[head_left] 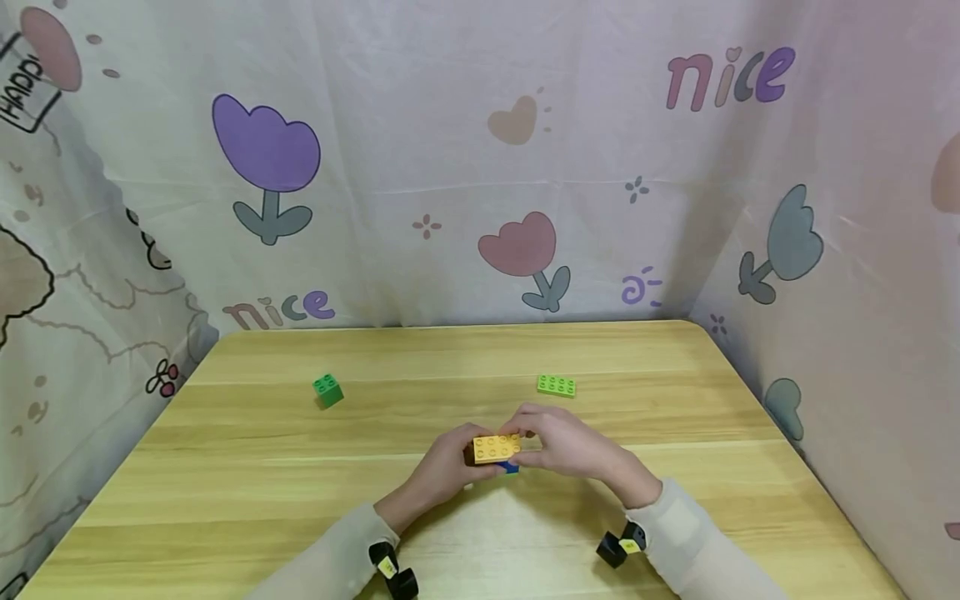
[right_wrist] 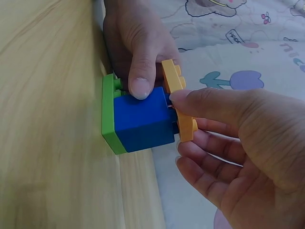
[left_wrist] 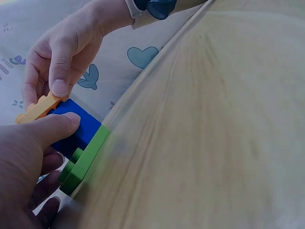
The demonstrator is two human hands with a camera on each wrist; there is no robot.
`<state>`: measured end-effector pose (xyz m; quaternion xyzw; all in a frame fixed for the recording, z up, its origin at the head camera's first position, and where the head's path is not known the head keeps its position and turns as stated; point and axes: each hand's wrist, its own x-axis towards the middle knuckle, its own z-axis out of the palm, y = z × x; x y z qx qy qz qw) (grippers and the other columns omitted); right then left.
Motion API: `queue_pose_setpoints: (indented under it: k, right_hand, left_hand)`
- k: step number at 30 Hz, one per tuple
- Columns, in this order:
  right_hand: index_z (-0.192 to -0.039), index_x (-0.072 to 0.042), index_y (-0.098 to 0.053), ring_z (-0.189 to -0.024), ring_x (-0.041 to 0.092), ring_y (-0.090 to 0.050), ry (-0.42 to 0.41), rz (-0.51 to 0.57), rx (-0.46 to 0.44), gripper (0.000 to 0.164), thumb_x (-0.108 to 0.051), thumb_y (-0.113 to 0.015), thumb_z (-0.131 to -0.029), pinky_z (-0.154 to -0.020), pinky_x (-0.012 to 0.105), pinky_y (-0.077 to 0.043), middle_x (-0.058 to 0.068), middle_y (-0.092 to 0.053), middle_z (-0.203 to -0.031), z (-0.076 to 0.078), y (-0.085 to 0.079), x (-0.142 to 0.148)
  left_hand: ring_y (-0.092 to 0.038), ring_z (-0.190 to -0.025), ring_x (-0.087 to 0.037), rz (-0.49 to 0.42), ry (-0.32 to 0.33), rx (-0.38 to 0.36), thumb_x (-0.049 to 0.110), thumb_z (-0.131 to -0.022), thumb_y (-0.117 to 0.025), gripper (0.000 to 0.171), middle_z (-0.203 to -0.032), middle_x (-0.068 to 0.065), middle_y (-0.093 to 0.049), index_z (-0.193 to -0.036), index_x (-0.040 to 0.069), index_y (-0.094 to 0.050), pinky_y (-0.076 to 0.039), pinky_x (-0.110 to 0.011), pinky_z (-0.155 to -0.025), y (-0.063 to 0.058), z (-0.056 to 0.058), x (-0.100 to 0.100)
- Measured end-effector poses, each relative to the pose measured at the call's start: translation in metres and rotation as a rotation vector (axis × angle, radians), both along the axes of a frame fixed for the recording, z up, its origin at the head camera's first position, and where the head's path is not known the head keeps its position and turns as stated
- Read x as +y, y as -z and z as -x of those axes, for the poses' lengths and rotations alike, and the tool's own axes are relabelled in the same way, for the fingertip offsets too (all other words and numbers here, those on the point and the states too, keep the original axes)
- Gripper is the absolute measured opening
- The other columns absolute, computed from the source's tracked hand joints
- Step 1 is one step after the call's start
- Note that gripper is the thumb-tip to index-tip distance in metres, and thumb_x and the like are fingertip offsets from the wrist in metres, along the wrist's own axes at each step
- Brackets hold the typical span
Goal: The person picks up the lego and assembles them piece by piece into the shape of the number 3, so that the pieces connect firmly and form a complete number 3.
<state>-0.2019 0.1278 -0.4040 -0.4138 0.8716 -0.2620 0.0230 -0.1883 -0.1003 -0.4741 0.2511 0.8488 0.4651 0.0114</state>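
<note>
You have a small stack between your two hands: a yellow plate [head_left: 495, 450] on top, a blue brick [right_wrist: 143, 117] under it and a lime base plate [right_wrist: 108, 119] at the bottom. The pieces look like hard, smooth plastic, so expect them light and stiff, hardly fragile, perhaps a little slick under dry fingertips. The yellow plate sits tilted over the blue brick, and blue studs show in the gap, so it's probably not pressed home and could rock or slip off if pushed at one end. Take it by its long edges near the studs, and steady the blue brick by its flat sides, where there's most surface to grip.

Your left hand [head_left: 448, 460] pinches the blue brick, thumb flat on its near face; your right hand [head_left: 566, 446] pinches the yellow plate at its right end, thumb and fingers drawn close. The yellow plate and the base plate both reach past the blue brick towards your left hand. Whether the base plate touches the table [head_left: 262, 467], you can't tell. A green brick [head_left: 327, 390] lies beyond your left hand, and a loose lime plate [head_left: 557, 385] beyond your right
</note>
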Motion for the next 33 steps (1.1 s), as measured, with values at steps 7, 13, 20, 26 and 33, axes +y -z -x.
queue_pose_setpoints:
  k: [7,13,20,26,33]
  right_hand:
    - [-0.117,-0.014,-0.070,-0.095,0.014,-0.062,-0.021,0.007,-0.017,0.032,-0.025,-0.076,-0.088,-0.082,0.033,-0.052,-0.009,-0.062,-0.107,0.0025,0.0004,0.0007]
    - [-0.118,-0.015,-0.070,-0.095,0.014,-0.061,-0.006,-0.001,-0.019,0.032,-0.024,-0.076,-0.087,-0.082,0.032,-0.051,-0.009,-0.062,-0.106,0.0019,0.0008,0.0005]
    - [-0.119,-0.013,-0.069,-0.095,0.016,-0.062,0.001,0.010,-0.012,0.034,-0.025,-0.076,-0.088,-0.082,0.033,-0.052,-0.008,-0.063,-0.107,0.0022,0.0013,-0.0005]
    - [-0.116,-0.012,-0.071,-0.092,0.017,-0.062,-0.003,0.009,0.006,0.032,-0.023,-0.076,-0.087,-0.079,0.030,-0.052,-0.007,-0.063,-0.104,0.0007,0.0009,-0.0021]
    - [-0.115,-0.009,-0.071,-0.088,0.017,-0.061,0.038,-0.014,0.019,0.032,-0.022,-0.077,-0.086,-0.074,0.023,-0.050,-0.006,-0.062,-0.101,-0.0052,0.0012,-0.0055]
  left_hand:
    - [-0.058,-0.089,-0.009,0.006,-0.013,-0.011,0.034,-0.081,-0.081,0.041,-0.106,0.006,-0.063,-0.114,0.014,-0.067,-0.049,-0.027,-0.075,0.0003,0.0008,0.0004]
    - [-0.059,-0.088,-0.010,-0.003,-0.001,0.000,0.033,-0.081,-0.081,0.039,-0.105,0.005,-0.063,-0.112,0.014,-0.068,-0.050,-0.026,-0.075,-0.0003,0.0008,0.0003]
    - [-0.059,-0.086,-0.009,-0.007,-0.001,-0.006,0.034,-0.081,-0.081,0.041,-0.106,0.004,-0.064,-0.114,0.013,-0.068,-0.050,-0.026,-0.073,-0.0013,0.0022,0.0001]
    - [-0.059,-0.086,-0.010,-0.031,0.012,0.006,0.035,-0.079,-0.082,0.042,-0.105,0.004,-0.064,-0.113,0.014,-0.069,-0.051,-0.026,-0.073,-0.0007,0.0027,0.0004]
    - [-0.056,-0.081,-0.010,-0.042,0.011,0.012,0.031,-0.080,-0.082,0.038,-0.103,0.006,-0.062,-0.113,0.016,-0.069,-0.050,-0.025,-0.069,0.0000,0.0016,0.0007]
